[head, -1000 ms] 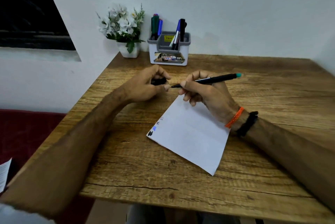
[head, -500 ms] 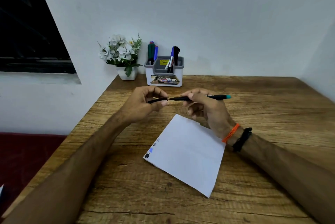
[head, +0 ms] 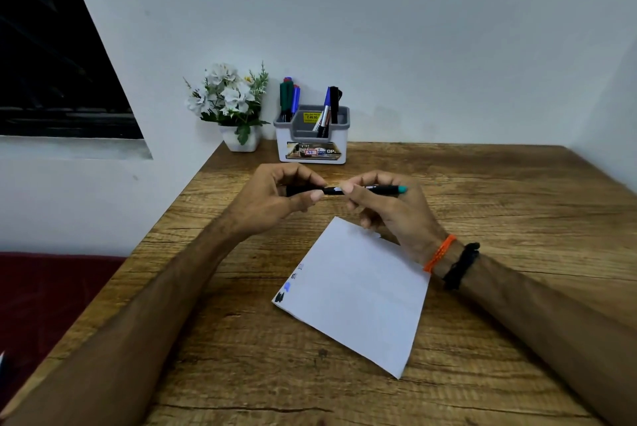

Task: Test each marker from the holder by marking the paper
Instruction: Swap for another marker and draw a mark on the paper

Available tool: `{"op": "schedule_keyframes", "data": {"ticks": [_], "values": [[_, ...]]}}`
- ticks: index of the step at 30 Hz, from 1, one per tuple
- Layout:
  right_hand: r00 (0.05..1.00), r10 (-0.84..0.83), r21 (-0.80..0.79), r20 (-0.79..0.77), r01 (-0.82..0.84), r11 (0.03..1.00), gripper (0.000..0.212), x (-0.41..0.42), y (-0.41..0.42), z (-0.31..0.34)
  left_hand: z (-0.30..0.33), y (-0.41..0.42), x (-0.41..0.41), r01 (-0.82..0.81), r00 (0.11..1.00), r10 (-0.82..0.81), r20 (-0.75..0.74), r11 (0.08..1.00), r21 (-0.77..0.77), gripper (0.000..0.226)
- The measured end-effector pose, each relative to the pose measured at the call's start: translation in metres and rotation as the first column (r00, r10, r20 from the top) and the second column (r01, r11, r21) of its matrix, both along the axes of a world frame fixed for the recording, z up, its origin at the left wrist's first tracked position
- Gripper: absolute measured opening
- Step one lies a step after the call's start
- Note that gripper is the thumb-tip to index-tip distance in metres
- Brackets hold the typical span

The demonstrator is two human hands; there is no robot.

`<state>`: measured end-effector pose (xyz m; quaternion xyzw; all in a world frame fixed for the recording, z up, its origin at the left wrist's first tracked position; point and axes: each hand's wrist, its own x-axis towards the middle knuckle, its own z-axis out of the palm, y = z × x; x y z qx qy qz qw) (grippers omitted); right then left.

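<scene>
A thin black marker [head: 377, 189] with a teal end lies level between both hands above the table. My right hand [head: 389, 210] grips its barrel. My left hand [head: 275, 200] pinches the black cap [head: 303, 190], which sits over the marker's tip end. A white sheet of paper [head: 358, 291] lies on the table below the hands, with small black and blue marks near its left corner. The white and grey holder [head: 312, 136] stands at the back against the wall with several markers upright in it.
A small white pot of white flowers [head: 229, 105] stands left of the holder. The wooden table [head: 482, 191] meets walls at the back and right; its left edge drops to a dark red surface [head: 44, 291]. Orange and black bands circle my right wrist.
The cap in my left hand and the marker in my right have come together; the tip, bare a second ago, is now covered. The camera has tilted up.
</scene>
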<state>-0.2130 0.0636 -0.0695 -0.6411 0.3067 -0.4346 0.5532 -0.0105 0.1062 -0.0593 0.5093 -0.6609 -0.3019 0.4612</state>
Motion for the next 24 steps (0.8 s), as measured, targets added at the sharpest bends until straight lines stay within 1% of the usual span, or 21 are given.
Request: {"op": "schedule_keyframes", "data": {"ticks": [2,4,6,11,14,17,20,24], "values": [[1.0,0.006,0.009,0.013,-0.006,1.0,0.017,0.0,-0.001,0.0,0.0,0.001,0.0,-0.007,1.0,0.007,0.004,1.0,0.001,0.014],[0.999,0.018,0.041,0.037,-0.019,0.999,0.015,-0.001,-0.004,-0.001,0.001,0.001,0.001,-0.014,1.0,0.014,0.01,1.0,-0.001,0.013],[0.999,0.026,0.032,0.022,-0.027,0.999,0.015,-0.001,-0.005,-0.004,0.001,0.0,0.002,-0.014,1.0,0.014,-0.002,1.0,0.003,0.011],[0.999,0.04,-0.099,-0.027,-0.043,0.994,0.016,0.0,-0.008,-0.01,-0.003,-0.002,0.001,-0.013,1.0,0.013,0.014,0.999,0.038,0.005],[0.997,0.061,-0.181,-0.045,-0.068,0.981,0.013,0.002,-0.01,-0.011,-0.006,-0.002,0.0,-0.018,1.0,0.018,0.005,0.999,0.047,0.008],[0.995,0.082,-0.221,-0.05,-0.091,0.971,0.012,0.002,-0.011,-0.013,-0.008,-0.003,-0.005,-0.042,0.999,0.043,-0.006,0.998,0.046,0.014],[0.994,0.091,-0.249,-0.053,-0.101,0.963,0.019,0.001,-0.014,-0.015,-0.009,-0.003,-0.009,-0.059,0.998,0.059,0.0,0.997,0.046,0.015],[0.992,0.088,-0.29,-0.093,-0.112,0.95,0.01,0.002,-0.017,-0.017,-0.011,-0.002,-0.011,-0.071,0.997,0.071,0.002,0.996,0.056,0.012]]}}
